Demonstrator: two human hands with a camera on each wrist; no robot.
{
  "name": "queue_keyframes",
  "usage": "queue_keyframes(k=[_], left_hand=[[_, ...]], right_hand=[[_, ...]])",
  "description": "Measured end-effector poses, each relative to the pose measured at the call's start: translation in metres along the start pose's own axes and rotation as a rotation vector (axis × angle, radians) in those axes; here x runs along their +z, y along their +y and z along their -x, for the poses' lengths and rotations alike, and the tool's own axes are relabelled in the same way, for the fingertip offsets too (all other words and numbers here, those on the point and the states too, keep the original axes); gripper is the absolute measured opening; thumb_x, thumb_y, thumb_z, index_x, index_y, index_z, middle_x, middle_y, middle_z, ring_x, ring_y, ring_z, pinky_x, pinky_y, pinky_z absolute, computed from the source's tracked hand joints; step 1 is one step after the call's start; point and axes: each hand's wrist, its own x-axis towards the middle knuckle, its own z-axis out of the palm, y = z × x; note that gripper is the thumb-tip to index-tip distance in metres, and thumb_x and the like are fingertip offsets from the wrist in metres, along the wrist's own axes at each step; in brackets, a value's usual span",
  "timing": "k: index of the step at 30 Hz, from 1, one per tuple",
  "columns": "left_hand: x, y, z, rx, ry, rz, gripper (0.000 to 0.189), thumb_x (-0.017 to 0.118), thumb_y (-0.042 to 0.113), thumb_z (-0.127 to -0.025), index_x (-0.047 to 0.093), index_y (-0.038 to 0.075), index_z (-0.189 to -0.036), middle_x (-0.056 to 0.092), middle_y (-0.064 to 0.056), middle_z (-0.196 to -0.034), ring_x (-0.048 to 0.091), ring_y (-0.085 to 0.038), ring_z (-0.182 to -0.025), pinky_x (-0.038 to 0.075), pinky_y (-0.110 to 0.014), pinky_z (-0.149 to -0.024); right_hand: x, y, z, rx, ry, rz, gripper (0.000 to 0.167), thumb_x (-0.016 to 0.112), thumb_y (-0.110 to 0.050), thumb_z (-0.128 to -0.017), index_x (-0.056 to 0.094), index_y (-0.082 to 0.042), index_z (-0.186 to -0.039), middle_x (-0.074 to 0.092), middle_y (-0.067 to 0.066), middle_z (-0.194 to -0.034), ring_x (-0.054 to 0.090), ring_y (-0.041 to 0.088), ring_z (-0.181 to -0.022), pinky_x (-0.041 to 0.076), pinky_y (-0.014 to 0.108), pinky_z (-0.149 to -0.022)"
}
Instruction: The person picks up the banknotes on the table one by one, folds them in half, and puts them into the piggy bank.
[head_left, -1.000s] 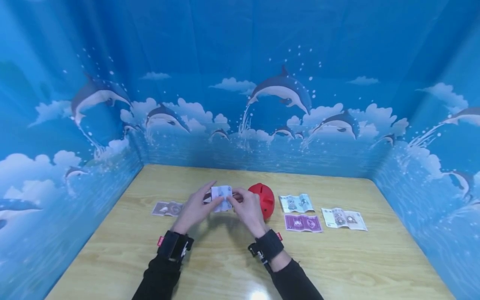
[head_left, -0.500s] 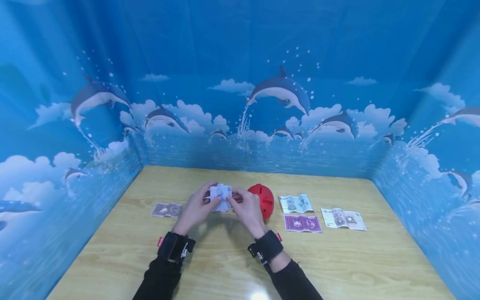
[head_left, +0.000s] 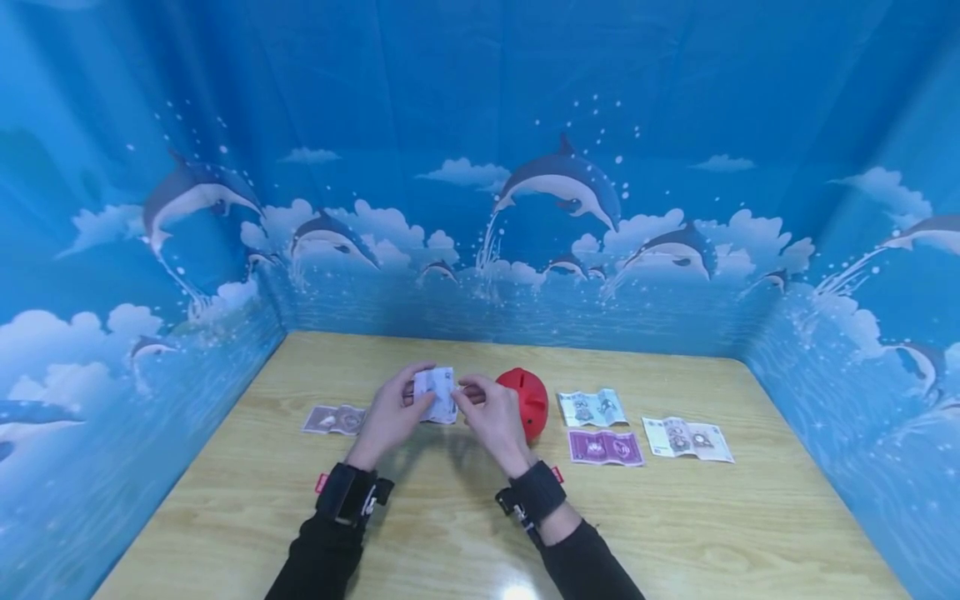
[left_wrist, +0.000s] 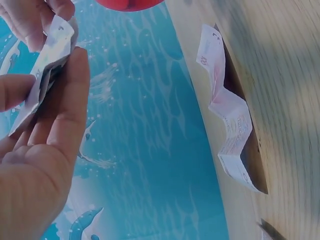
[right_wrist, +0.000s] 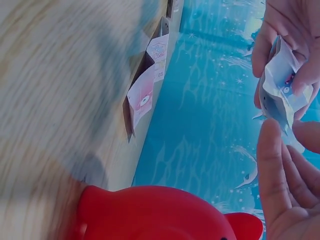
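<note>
My left hand [head_left: 386, 421] holds a small folded banknote [head_left: 437, 393] between thumb and fingers, above the table. Pale paper shows in several layers in the left wrist view, where the folded banknote [left_wrist: 54, 47] stands tilted. From the other side, my right hand [head_left: 495, 417] pinches the note's right edge with thumb and index finger; in the right wrist view these fingers [right_wrist: 271, 165] sit at its lower end. Right beside the right hand stands a red piggy bank [head_left: 531, 404] with a slot on top, its near side partly hidden by that hand.
A creased brownish banknote [head_left: 330, 419] lies left of the left hand. Right of the piggy bank lie a teal banknote [head_left: 581, 408], a purple one [head_left: 606, 447] and a whitish one [head_left: 701, 439]. A blue dolphin-print curtain [head_left: 480, 308] encloses the wooden table [head_left: 442, 533] at back and sides.
The folded banknote has shifted slightly left and tilted a little in the left hand. The right hand stays nearly in place. Banknotes on the table and the piggy bank have not moved.
</note>
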Motion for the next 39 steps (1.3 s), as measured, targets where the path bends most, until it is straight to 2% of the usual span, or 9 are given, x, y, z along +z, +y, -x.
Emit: queue_keyframes(k=[8,13,16,22,28,32,39], left_hand=[[0.0013,0.0057,0.0026,-0.033,-0.03,0.04,0.047,0.062,0.003,-0.093,0.053,0.011,-0.138,0.069,-0.02,-0.11,0.069,-0.023,-0.083,0.055,-0.026,-0.059],[0.0029,0.0058,0.0035,-0.035,-0.034,0.055,0.047,0.062,0.001,-0.092,0.053,0.01,-0.138,0.069,-0.022,-0.111,0.069,-0.021,-0.081,0.055,-0.026,-0.058],[0.0038,0.004,0.0032,-0.03,-0.05,0.06,0.048,0.062,0.003,-0.093,0.051,0.008,-0.139,0.068,-0.023,-0.113,0.07,-0.025,-0.086,0.057,-0.029,-0.063],[0.0039,0.0028,0.0039,-0.069,-0.053,0.113,0.044,0.058,0.021,-0.099,0.049,0.009,-0.14,0.066,-0.025,-0.121,0.069,-0.032,-0.101,0.06,-0.04,-0.077],[0.0032,0.0041,0.0024,-0.074,0.021,0.1,0.027,0.062,0.022,-0.097,0.062,0.005,-0.118,0.072,-0.019,-0.107,0.071,-0.023,-0.088,0.057,-0.051,-0.077],[0.0037,0.004,0.0014,-0.056,0.047,0.081,0.02,0.065,0.02,-0.095,0.064,0.003,-0.106,0.073,-0.016,-0.101,0.07,-0.018,-0.085,0.058,-0.044,-0.074],[0.0037,-0.0005,-0.0004,-0.036,0.085,0.052,0.018,0.066,0.019,-0.094,0.065,0.003,-0.102,0.074,-0.017,-0.099,0.071,-0.021,-0.087,0.056,-0.025,-0.071]], right_hand=[[0.0018,-0.0009,0.0014,0.041,-0.029,-0.01,0.031,0.07,-0.02,-0.091,0.069,0.0,-0.115,0.074,0.012,-0.089,0.071,0.017,-0.074,0.055,0.019,-0.054],[0.0023,0.0005,0.002,0.041,-0.025,-0.038,0.025,0.07,-0.017,-0.091,0.071,-0.001,-0.11,0.074,0.011,-0.085,0.071,0.025,-0.07,0.055,0.021,-0.052],[0.0022,0.001,0.0025,0.039,-0.018,-0.042,0.022,0.069,-0.015,-0.091,0.072,-0.001,-0.108,0.074,0.011,-0.083,0.071,0.024,-0.068,0.055,0.022,-0.05],[0.0004,-0.0006,0.0023,0.062,0.028,-0.074,0.018,0.068,-0.013,-0.091,0.073,-0.001,-0.104,0.073,0.011,-0.082,0.069,0.015,-0.067,0.054,0.026,-0.045],[-0.0013,-0.0004,0.0006,0.071,0.043,-0.1,0.016,0.068,-0.013,-0.091,0.072,-0.002,-0.102,0.072,0.012,-0.081,0.07,0.025,-0.068,0.056,0.031,-0.046],[-0.0015,-0.0005,0.0006,0.071,0.038,-0.107,0.018,0.068,-0.013,-0.092,0.072,-0.001,-0.104,0.072,0.012,-0.082,0.07,0.028,-0.069,0.057,0.036,-0.048],[-0.0011,-0.0024,0.0005,0.075,0.014,-0.106,0.022,0.069,-0.017,-0.092,0.073,-0.002,-0.107,0.074,0.012,-0.086,0.07,0.017,-0.07,0.057,0.031,-0.048]])
